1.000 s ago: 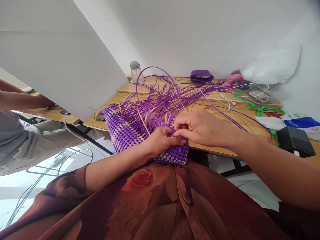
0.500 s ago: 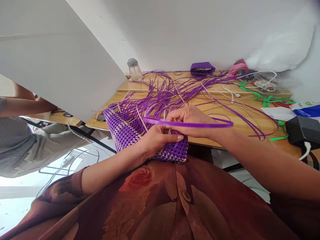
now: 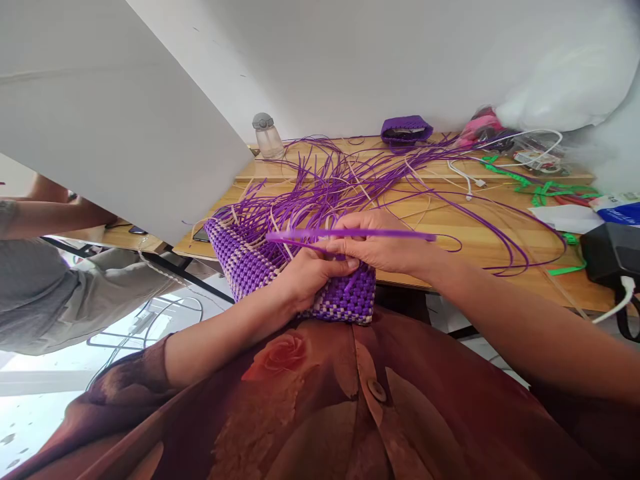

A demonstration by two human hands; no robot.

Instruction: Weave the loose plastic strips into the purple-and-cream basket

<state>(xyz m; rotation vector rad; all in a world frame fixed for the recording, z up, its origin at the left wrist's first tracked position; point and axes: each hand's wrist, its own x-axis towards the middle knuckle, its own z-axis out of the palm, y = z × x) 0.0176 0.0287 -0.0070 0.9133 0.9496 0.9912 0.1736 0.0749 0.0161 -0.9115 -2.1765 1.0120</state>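
Note:
A purple and cream woven basket rests at the table's front edge against my body, its long loose strips fanning out behind it. My left hand is closed on the basket's near wall, thumb lying along the top. Close beside it, my right hand pinches a purple plastic strip, which stretches blurred across both hands. The right fingertips meet the left hand's fingers at the weave. Where the strip's end goes is hidden behind the fingers.
Loose purple strips cover much of the wooden table. Behind them stand a clear bottle and a small purple woven pouch. A black box, green tape and white cables lie right. At left, a person sits beyond a white panel.
The purple strip has flattened from a wide loop and shifted left. My right hand has moved slightly left and down toward the left hand. The view has shifted a little.

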